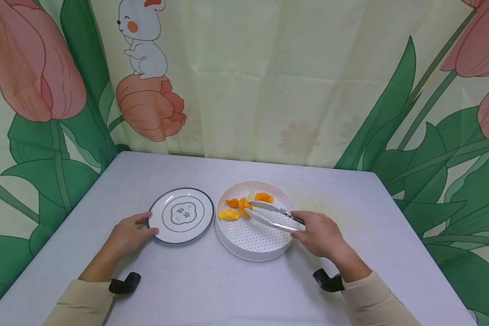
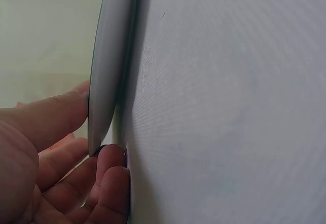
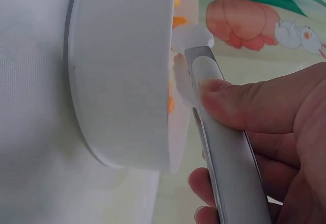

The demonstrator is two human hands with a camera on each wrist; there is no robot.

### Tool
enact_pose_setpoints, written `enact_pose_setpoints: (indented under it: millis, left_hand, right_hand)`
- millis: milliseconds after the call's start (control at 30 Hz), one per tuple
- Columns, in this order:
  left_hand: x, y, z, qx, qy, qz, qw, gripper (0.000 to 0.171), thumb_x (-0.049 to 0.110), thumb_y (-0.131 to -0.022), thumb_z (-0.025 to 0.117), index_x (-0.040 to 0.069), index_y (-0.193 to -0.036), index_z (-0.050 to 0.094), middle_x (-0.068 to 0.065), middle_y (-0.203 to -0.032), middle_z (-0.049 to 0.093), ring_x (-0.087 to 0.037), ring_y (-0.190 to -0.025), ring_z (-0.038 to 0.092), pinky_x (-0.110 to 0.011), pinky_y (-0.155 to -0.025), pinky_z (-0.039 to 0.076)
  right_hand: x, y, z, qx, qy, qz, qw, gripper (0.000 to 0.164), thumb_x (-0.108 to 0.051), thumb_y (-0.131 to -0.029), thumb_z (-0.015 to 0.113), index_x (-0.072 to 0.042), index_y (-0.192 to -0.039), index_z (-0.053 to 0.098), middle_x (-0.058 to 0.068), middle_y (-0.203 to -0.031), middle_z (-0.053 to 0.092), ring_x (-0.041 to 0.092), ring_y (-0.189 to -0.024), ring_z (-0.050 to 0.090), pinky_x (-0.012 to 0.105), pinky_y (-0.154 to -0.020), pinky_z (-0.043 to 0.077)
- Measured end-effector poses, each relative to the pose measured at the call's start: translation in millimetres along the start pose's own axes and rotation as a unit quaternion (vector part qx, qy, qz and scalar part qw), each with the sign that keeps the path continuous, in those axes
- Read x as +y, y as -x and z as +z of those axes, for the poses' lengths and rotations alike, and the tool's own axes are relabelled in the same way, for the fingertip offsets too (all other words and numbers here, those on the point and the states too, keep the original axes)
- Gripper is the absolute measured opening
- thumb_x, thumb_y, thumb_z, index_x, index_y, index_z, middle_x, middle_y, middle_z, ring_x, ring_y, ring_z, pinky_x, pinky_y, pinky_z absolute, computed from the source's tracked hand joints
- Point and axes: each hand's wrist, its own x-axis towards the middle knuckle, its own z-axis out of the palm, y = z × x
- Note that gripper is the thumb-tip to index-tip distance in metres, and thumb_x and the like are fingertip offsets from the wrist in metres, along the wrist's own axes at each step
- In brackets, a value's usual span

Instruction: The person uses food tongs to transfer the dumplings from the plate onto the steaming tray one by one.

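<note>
My left hand (image 1: 128, 235) holds the left rim of a white plate (image 1: 161, 217) with a dark edge line and printed centre. In the left wrist view, the thumb presses the rim while the fingers curl at its underside. My right hand (image 1: 319, 235) grips metal tongs with pale tips (image 1: 270, 222), thumb along one arm. The tongs reach over a round white steamer basket (image 1: 252, 256) with a perforated base. Their tips are at an orange dumpling-shaped piece (image 1: 244, 206); whether they squeeze it, I cannot tell. Around it lie a yellow piece (image 1: 229, 214), orange pieces (image 1: 264, 197) and a pale one (image 1: 251, 195).
Plate and basket stand side by side on a white-covered table (image 1: 187, 290). A curtain (image 1: 244, 90) printed with tulips and a rabbit hangs behind the table's far edge. Black wrist devices (image 1: 124, 284) sit on both wrists.
</note>
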Motion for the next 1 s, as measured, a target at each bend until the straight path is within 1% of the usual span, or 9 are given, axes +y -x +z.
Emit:
enact_pose_setpoints:
  millis: [300, 400, 500, 567, 667, 800, 900, 1000]
  left_hand:
    - [1.4, 1.9, -0.2, 0.0, 0.0, 0.006, 1.0, 0.075, 0.035, -0.092, 0.07, 0.0, -0.151, 0.04, -0.036, -0.151, 0.031, -0.056, -0.14, 0.023, -0.068, -0.108, 0.03]
    - [1.6, 2.0, -0.3, 0.0, 0.0, 0.005, 1.0, 0.075, 0.035, -0.092, 0.07, 0.0, -0.151, 0.04, -0.036, -0.151, 0.031, -0.056, -0.14, 0.023, -0.068, -0.108, 0.029]
    - [1.7, 2.1, -0.1, 0.001, 0.0, 0.004, 1.0, 0.075, 0.035, -0.092, 0.07, 0.001, -0.151, 0.04, -0.036, -0.151, 0.032, -0.056, -0.14, 0.024, -0.068, -0.108, 0.03]
    - [1.9, 2.5, -0.2, 0.001, -0.001, 0.004, 1.0, 0.074, 0.035, -0.092, 0.07, 0.0, -0.151, 0.04, -0.036, -0.151, 0.032, -0.056, -0.14, 0.024, -0.067, -0.107, 0.031]
    - [1.8, 2.9, -0.4, 0.002, -0.001, 0.006, 1.0, 0.074, 0.034, -0.092, 0.07, 0.0, -0.15, 0.04, -0.036, -0.15, 0.033, -0.055, -0.139, 0.025, -0.067, -0.107, 0.031]
    - [1.2, 2.7, -0.2, 0.002, -0.001, 0.008, 1.0, 0.074, 0.034, -0.092, 0.07, 0.0, -0.15, 0.04, -0.036, -0.15, 0.033, -0.055, -0.139, 0.025, -0.067, -0.107, 0.031]
    - [0.7, 2.0, -0.1, 0.002, -0.001, 0.007, 1.0, 0.074, 0.035, -0.092, 0.07, 0.0, -0.15, 0.04, -0.036, -0.15, 0.033, -0.055, -0.139, 0.025, -0.068, -0.107, 0.031]
    - [0.6, 1.4, 0.0, 0.001, 0.001, 0.004, 1.0, 0.075, 0.035, -0.092, 0.07, 0.001, -0.151, 0.039, -0.036, -0.15, 0.033, -0.055, -0.139, 0.025, -0.067, -0.107, 0.031]
  right_hand:
    - [1, 1, 1, -0.002, -0.013, 0.008, 1.0, 0.053, -0.018, -0.086, 0.076, -0.004, -0.135, 0.062, 0.015, -0.125, 0.066, 0.027, -0.091, 0.058, 0.038, -0.07, 0.049]
    - [2, 1, 1, 0.003, -0.024, 0.005, 1.0, 0.055, -0.018, -0.086, 0.076, -0.003, -0.136, 0.061, 0.016, -0.128, 0.065, 0.03, -0.099, 0.061, 0.044, -0.077, 0.052]
    - [2, 3, 0, 0.013, -0.049, 0.003, 0.999, 0.059, -0.018, -0.085, 0.077, -0.001, -0.138, 0.058, 0.018, -0.133, 0.061, 0.035, -0.112, 0.06, 0.051, -0.087, 0.052]
    - [0, 4, 0, 0.019, -0.071, 0.001, 0.997, 0.061, -0.018, -0.085, 0.077, 0.0, -0.14, 0.056, 0.02, -0.136, 0.059, 0.036, -0.115, 0.058, 0.052, -0.09, 0.051]
    - [-6, 6, 1, 0.023, -0.109, 0.004, 0.994, 0.067, -0.016, -0.085, 0.077, 0.003, -0.143, 0.05, 0.021, -0.137, 0.055, 0.035, -0.114, 0.057, 0.049, -0.09, 0.052]
    - [-17, 7, 6, 0.02, -0.15, 0.009, 0.989, 0.072, -0.015, -0.084, 0.077, 0.005, -0.146, 0.045, 0.02, -0.132, 0.051, 0.032, -0.109, 0.055, 0.043, -0.087, 0.053]
    - [-25, 8, 12, 0.022, -0.17, 0.003, 0.985, 0.073, -0.016, -0.083, 0.078, 0.003, -0.145, 0.046, 0.016, -0.128, 0.051, 0.028, -0.107, 0.053, 0.04, -0.088, 0.052]
    - [-33, 9, 18, 0.028, -0.184, -0.015, 0.982, 0.072, -0.02, -0.081, 0.08, 0.0, -0.143, 0.05, 0.012, -0.125, 0.053, 0.024, -0.105, 0.053, 0.039, -0.087, 0.051]
